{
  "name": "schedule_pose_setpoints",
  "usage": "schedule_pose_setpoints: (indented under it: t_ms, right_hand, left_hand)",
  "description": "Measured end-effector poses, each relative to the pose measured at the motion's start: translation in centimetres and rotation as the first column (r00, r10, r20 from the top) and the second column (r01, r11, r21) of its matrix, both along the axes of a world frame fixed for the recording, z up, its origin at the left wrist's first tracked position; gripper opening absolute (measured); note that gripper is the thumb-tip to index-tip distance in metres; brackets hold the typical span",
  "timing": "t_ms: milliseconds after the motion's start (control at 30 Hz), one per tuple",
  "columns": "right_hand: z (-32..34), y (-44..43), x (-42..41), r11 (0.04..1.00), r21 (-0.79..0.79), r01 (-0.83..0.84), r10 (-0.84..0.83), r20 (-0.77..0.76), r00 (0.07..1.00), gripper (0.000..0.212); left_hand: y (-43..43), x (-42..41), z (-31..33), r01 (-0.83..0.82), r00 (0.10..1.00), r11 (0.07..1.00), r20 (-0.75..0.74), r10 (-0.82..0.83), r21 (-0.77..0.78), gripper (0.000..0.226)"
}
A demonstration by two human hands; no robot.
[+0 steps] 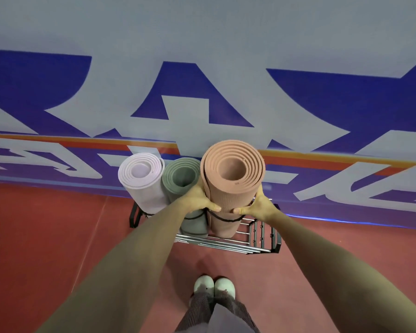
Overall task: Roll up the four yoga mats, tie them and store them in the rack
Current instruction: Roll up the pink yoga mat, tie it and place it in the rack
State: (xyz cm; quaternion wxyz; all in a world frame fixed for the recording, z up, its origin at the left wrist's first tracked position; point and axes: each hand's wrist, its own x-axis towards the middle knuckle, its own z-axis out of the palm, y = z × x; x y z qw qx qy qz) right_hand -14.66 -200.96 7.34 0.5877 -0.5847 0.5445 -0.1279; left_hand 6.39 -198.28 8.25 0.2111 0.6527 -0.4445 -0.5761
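Terracotta mat (pixel 228 195), rolled and upright, sits between my left hand (pixel 197 200) and right hand (pixel 257 205). Both hands are curled round its sides just above its black tie (pixel 226 219), and its lower end is near the rack's (pixel 257 234) front rail, just beside the green mat (pixel 180 179). The lilac mat (pixel 144 186) fills the rack's left end, bare bars lie open toward its right end, and red floor (pixel 58 236) spreads in front.

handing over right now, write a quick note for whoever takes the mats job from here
Left hand and right hand both grip the orange mat, upright, tied with a black strap, its lower end down in the rack.
Lilac mat and green mat stand rolled in the rack beside it.
Done: three mats rolled, two stored.
Left: release the orange mat; fourth mat not in view.
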Motion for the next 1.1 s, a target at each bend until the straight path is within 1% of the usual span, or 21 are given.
schedule_pose_setpoints:
  t_ms: [133,267,333,400,433,500,533,600,667,700,733,800,833,867,900,933,967,1000,1033,1067,1100]
  right_hand:
    - [-1.5,0.8,-0.2,0.999,0.029,0.016,-0.015,-0.029,0.999,0.116]
    - [-2.8,0.9,-0.1,0.994,0.108,0.021,-0.018,-0.033,0.999,0.119]
    - [-3.1,0.7,-0.1,0.981,0.192,-0.039,0.05,-0.052,0.997,0.12]
    - [-3.7,0.8,-0.3,0.958,0.271,-0.098,0.133,-0.115,0.984,0.122]
    - [-3.8,0.9,-0.5,0.955,0.278,-0.109,0.149,-0.129,0.98,0.124]
    - [-4.5,1.3,-0.5,0.961,0.263,-0.081,0.118,-0.128,0.985,0.128]
    - [-4.9,1.6,-0.4,0.97,0.243,-0.031,0.06,-0.115,0.992,0.124]
    - [-5.7,2.3,-0.3,0.978,0.206,0.025,-0.002,-0.109,0.994,0.106]
    - [-6.0,2.7,0.2,0.985,0.171,0.004,0.014,-0.1,0.995,0.096]
    - [-5.7,2.6,0.5,0.986,0.158,-0.05,0.065,-0.094,0.993,0.093]
    - [-5.7,2.6,0.9,0.984,0.167,-0.065,0.078,-0.07,0.994,0.086]
    - [-4.7,3.1,1.3,0.938,0.272,-0.217,0.248,-0.085,0.965,0.063]
    - [-4.7,3.4,1.3,0.904,0.329,-0.274,0.31,-0.059,0.949,0.054]
    - [-4.8,3.6,1.2,0.887,0.342,-0.31,0.342,-0.037,0.939,0.048]
    - [-4.7,3.8,1.0,0.903,0.317,-0.29,0.311,-0.018,0.95,0.047]
    - [-4.7,3.9,0.9,0.911,0.32,-0.26,0.278,-0.013,0.96,0.052]
    - [-4.4,3.9,0.9,0.933,0.313,-0.176,0.196,-0.032,0.98,0.058]
    - [-4.1,3.6,0.9,0.945,0.313,-0.093,0.103,-0.014,0.995,0.067]
    - [-4.2,3.2,0.8,0.959,0.284,-0.001,0.005,-0.015,1.0,0.071]
    - [-4.7,2.8,0.7,0.957,0.273,0.099,-0.101,-0.003,0.995,0.064]
    - [-4.9,2.3,0.7,0.952,0.274,0.133,-0.133,-0.018,0.991,0.054]
  left_hand:
    - [0.2,-0.4,-0.6,0.032,0.999,0.999,0.036,-0.032,0.014,0.106]
    - [-0.2,-0.8,-0.7,0.052,0.997,0.998,0.056,-0.051,-0.025,0.119]
    - [0.0,-0.6,-0.7,0.114,0.993,0.991,0.048,-0.11,-0.07,0.128]
    - [0.5,-0.3,-1.1,0.151,0.988,0.978,0.065,-0.142,-0.146,0.135]
    - [0.8,-0.1,-1.4,0.15,0.987,0.972,0.088,-0.136,-0.182,0.137]
    - [1.6,0.0,-1.8,0.138,0.983,0.964,0.148,-0.105,-0.229,0.138]
    - [2.1,-0.1,-1.7,0.134,0.978,0.96,0.186,-0.089,-0.245,0.141]
    - [2.9,-0.3,-1.5,0.163,0.957,0.948,0.278,-0.084,-0.274,0.143]
    - [2.9,-0.4,-1.1,0.257,0.913,0.919,0.388,-0.128,-0.301,0.131]
    - [2.7,-0.2,-1.3,0.326,0.881,0.9,0.44,-0.176,-0.291,0.123]
    - [2.6,-0.1,-1.5,0.406,0.837,0.878,0.49,-0.245,-0.254,0.112]
    - [2.6,0.1,-2.5,0.546,0.727,0.821,0.582,-0.365,-0.167,0.078]
    - [2.8,0.2,-3.2,0.575,0.698,0.805,0.603,-0.388,-0.148,0.066]
    - [2.9,0.2,-3.8,0.582,0.687,0.802,0.609,-0.396,-0.135,0.06]
    - [3.0,0.1,-4.4,0.575,0.687,0.808,0.612,-0.392,-0.128,0.058]
    - [2.9,-0.2,-4.8,0.561,0.688,0.819,0.618,-0.381,-0.119,0.057]
    - [2.8,-0.6,-5.3,0.55,0.684,0.829,0.627,-0.372,-0.107,0.056]
    - [2.7,-1.0,-5.6,0.54,0.673,0.838,0.639,-0.372,-0.081,0.056]
    - [2.7,-1.4,-5.9,0.529,0.666,0.847,0.645,-0.374,-0.054,0.056]
    - [2.9,-1.8,-6.3,0.516,0.663,0.856,0.646,-0.377,-0.03,0.055]
    - [3.1,-2.2,-6.9,0.508,0.666,0.861,0.643,-0.378,-0.019,0.054]
